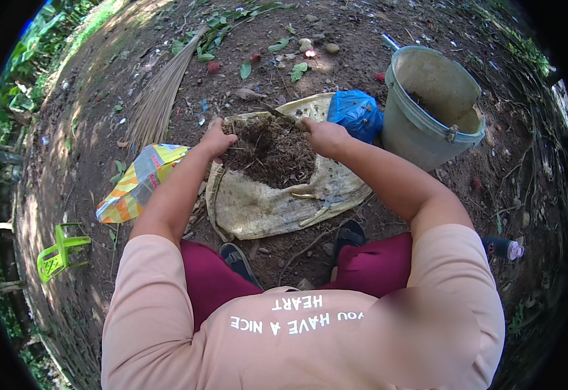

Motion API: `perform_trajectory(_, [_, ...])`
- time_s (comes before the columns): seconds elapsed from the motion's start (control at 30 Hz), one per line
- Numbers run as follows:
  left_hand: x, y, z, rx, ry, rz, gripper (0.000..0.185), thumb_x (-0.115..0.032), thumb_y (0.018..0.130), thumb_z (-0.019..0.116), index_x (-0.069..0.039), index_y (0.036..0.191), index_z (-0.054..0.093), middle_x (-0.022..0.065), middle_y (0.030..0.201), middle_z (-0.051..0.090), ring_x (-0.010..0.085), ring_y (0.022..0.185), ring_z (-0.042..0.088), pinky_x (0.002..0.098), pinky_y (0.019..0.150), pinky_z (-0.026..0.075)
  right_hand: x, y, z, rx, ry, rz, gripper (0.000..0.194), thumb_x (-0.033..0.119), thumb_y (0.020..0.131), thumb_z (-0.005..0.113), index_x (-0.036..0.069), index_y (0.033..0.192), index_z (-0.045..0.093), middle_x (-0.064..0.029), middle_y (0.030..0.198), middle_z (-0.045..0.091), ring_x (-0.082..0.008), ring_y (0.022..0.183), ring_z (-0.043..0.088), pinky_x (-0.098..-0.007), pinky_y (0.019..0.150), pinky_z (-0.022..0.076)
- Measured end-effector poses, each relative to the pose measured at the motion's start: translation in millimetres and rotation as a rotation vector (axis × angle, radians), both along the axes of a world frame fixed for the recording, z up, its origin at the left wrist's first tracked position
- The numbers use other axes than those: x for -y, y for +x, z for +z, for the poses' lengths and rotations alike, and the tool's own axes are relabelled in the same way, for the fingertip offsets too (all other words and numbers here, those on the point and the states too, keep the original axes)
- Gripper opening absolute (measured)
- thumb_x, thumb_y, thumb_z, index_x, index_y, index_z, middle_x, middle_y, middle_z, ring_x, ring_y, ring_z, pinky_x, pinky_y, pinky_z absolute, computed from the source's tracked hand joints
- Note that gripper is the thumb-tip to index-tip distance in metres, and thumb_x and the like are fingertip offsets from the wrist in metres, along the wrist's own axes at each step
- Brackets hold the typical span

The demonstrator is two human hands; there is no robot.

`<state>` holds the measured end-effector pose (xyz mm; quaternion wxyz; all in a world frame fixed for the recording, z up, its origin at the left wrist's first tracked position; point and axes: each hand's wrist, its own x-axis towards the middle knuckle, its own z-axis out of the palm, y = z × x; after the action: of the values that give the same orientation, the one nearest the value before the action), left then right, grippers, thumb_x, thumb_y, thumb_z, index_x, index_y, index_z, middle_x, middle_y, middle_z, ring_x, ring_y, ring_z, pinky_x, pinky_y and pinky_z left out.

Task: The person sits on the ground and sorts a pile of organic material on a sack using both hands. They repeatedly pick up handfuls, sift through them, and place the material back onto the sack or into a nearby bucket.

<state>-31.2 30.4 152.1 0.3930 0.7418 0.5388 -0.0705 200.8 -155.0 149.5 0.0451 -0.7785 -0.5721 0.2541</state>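
Observation:
A worn, pale woven sack (264, 209) lies on the soil in front of my feet. Dark, fibrous compost-like matter (289, 156) is heaped on it, with a hollow towards the upper left. My left hand (216, 140) grips the sack's left edge, its thumb over the heap. In my right hand (327, 138), at the heap's upper right, is a hand tool (275, 111) whose narrow dark blade points up and left. My fingers cover most of its handle, so its exact kind is unclear. A blue plastic bag (355, 116) sits just beyond my right hand.
At the right stands a grey-green plastic bucket (410, 131) with a broken rim. A stick broom (164, 97) and a yellow patterned plastic bag (140, 183) lie left. Farther out are a green plastic chair (60, 253) and a dark bottle (501, 247). Stones (306, 45) dot the ground ahead.

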Motion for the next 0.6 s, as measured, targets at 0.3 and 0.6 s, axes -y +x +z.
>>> perform_trajectory(0.3, [-0.4, -0.2, -0.8, -0.030, -0.001, -0.003, 0.075, -0.024, 0.077, 0.066, -0.010, 0.139, 0.026, 0.0189, 0.125, 0.051, 0.0311, 0.095, 0.063, 0.0400, 0.052, 0.059, -5.1, -6.3, 6.0, 0.053, -0.012, 0.063, 0.046, 0.015, 0.087, 0.044, 0.010, 0.133, 0.041, -0.0188, 0.102, 0.065, -0.0343, 0.097, 0.063, -0.0464, 0.082, 0.0484])
perform_trajectory(0.6, [-0.1, 3.5, 5.9, 0.005, -0.048, 0.031, 0.075, -0.023, 0.077, 0.067, -0.007, 0.139, 0.028, 0.0182, 0.125, 0.052, 0.0307, 0.096, 0.063, 0.0409, 0.051, 0.059, 0.2, -19.0, 13.7, 0.017, -0.050, 0.090, 0.045, 0.031, 0.093, 0.046, 0.008, 0.130, 0.041, -0.0208, 0.101, 0.064, -0.0379, 0.096, 0.061, -0.0474, 0.081, 0.0483])
